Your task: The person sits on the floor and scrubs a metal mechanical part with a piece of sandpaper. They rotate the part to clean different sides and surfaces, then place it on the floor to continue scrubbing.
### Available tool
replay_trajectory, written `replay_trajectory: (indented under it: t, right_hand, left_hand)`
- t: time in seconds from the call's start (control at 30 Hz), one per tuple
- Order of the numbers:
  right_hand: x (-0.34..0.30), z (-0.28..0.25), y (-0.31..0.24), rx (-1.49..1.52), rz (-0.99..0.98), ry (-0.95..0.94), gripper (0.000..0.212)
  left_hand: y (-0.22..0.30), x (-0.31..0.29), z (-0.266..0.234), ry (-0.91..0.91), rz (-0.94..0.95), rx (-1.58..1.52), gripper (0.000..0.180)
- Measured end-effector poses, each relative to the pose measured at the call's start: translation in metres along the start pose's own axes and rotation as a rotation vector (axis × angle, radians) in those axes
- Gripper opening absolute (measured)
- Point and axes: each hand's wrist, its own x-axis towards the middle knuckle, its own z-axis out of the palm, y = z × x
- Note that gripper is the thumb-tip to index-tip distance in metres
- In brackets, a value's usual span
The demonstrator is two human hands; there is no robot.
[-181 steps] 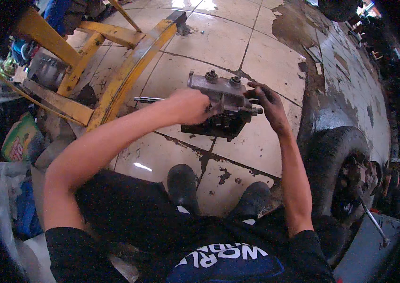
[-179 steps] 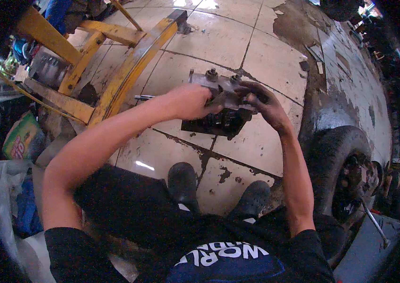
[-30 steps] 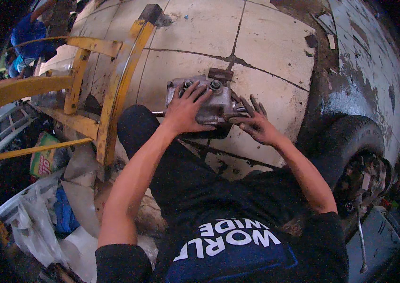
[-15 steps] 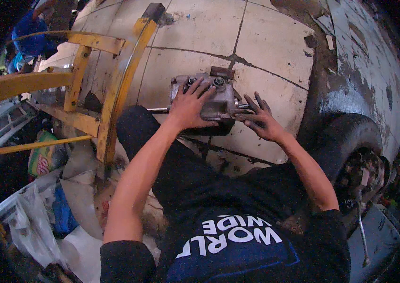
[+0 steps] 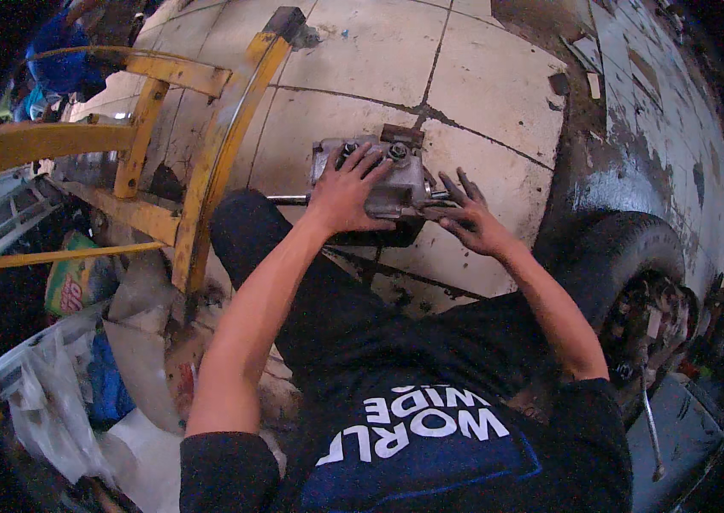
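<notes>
A grey cast-metal casing (image 5: 386, 190) rests in front of me, close to the tiled floor, with two round fittings on its top. From its left side a bright shaft (image 5: 287, 200) sticks out toward my knee. My left hand (image 5: 347, 192) grips the casing, its fingers spread over the top and its thumb along the near side. At the right end, a short shiny shaft end (image 5: 437, 195) shows beside the fingers of my right hand (image 5: 471, 215). Those fingers, dark with grease, are stretched apart and touch around that end; their undersides are hidden.
A yellow metal frame (image 5: 229, 150) stands on the left. Beside it lie clear plastic sheeting (image 5: 58, 402) and a green package (image 5: 76, 274). A tyre (image 5: 631, 252) is at my right, with a metal rod (image 5: 652, 419) nearby. A person in blue (image 5: 58, 60) is at the far left.
The view has shifted slightly. Both hands stay at the casing in nearly the same pose, and the casing itself has not visibly moved on the floor.
</notes>
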Motion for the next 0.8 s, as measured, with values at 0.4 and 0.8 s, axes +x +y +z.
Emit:
replay_trajectory:
  t: [0.4,0.8]
  right_hand:
    - [-0.022,-0.036,-0.006,0.488,0.420,0.139,0.032]
    - [0.019,-0.008,-0.031,0.250,0.042,0.249,0.020]
  left_hand:
    - [0.001,-0.002,0.002,0.003,-0.012,0.019,0.108]
    - [0.000,-0.002,0.006,0.060,0.003,-0.012,0.109]
